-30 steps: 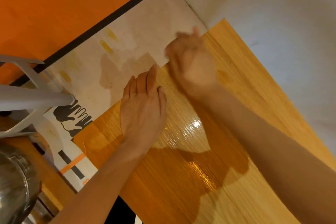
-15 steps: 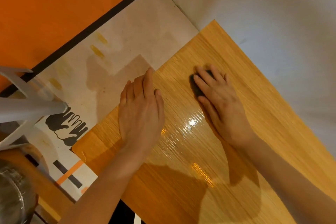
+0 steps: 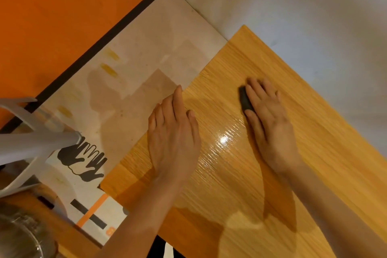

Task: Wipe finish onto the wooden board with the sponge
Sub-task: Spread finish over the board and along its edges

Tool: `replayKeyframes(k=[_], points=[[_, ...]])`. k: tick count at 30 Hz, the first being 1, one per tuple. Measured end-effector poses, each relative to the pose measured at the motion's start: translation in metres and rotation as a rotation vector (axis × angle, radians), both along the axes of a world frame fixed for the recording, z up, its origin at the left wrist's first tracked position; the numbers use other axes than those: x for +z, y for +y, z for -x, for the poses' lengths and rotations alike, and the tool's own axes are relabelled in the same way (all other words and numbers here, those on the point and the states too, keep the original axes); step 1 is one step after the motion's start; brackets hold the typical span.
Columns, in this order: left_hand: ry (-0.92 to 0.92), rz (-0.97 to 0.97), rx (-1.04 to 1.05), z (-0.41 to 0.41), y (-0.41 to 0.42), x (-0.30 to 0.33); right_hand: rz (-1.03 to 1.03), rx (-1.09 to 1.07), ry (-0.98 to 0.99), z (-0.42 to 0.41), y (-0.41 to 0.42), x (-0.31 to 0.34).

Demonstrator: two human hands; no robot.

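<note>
While a metal bowl (image 3: pixel 18 236) and a white stand (image 3: pixel 31 142) sat at the far left, the left hand (image 3: pixel 173 134) lay flat, fingers straight, across the left edge of the wooden board (image 3: pixel 314 142). Beyond a glossy wet patch (image 3: pixel 224 140), the right hand (image 3: pixel 270 123) pressed the dark sponge (image 3: pixel 244 98) onto the board under extended fingers.

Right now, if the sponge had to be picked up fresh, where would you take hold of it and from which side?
Probably by its long side edges, from above. The dark sponge lies flat on the wooden board, mostly hidden beneath the right hand; only its left edge shows, so its full shape is unclear. The left hand rests flat beside it.
</note>
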State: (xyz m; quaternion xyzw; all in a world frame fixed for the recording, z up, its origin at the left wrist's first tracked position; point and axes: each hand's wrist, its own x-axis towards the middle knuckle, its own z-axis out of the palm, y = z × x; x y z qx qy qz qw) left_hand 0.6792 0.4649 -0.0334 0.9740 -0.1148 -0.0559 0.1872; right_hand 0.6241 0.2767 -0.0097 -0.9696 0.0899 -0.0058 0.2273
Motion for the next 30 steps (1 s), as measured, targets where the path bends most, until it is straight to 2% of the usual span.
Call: replayKeyframes(k=[3, 7, 10, 13, 14, 17, 19, 23, 24, 28, 30], points=[[-0.015, 0.003, -0.014, 0.000, -0.001, 0.001, 0.020, 0.013, 0.017, 0.022, -0.002, 0.003], [-0.006, 0.014, -0.092, -0.001, 0.004, 0.003, 0.056, 0.035, -0.034, -0.046, -0.022, -0.008], [0.013, 0.071, -0.158, -0.008, -0.002, 0.008, 0.062, -0.081, -0.087, -0.099, -0.033, -0.017], [-0.011, 0.085, -0.199, -0.016, -0.022, 0.006, 0.050, -0.176, -0.115, -0.114, -0.015, -0.016], [-0.021, 0.066, -0.210, -0.016, -0.028, 0.003, 0.053, -0.099, -0.118, -0.111, -0.007, -0.015], [-0.079, -0.010, -0.212, -0.015, -0.034, -0.006, 0.073, 0.346, -0.079, -0.096, -0.002, -0.011], [-0.107, -0.017, -0.205, -0.014, -0.036, -0.009, 0.088, 0.434, -0.061, -0.108, -0.024, -0.011], [-0.119, -0.046, -0.221, -0.015, -0.039, -0.008, 0.008, 0.023, -0.076, -0.142, -0.046, -0.015], [-0.119, -0.057, -0.223, -0.015, -0.039, -0.008, 0.012, -0.010, -0.093, -0.144, -0.039, -0.016], [-0.117, -0.073, -0.217, -0.016, -0.040, -0.007, 0.116, 0.253, -0.119, -0.130, -0.026, -0.021], [-0.124, -0.070, -0.227, -0.017, -0.040, -0.007, 0.101, 0.140, -0.129, -0.126, -0.033, -0.022]])
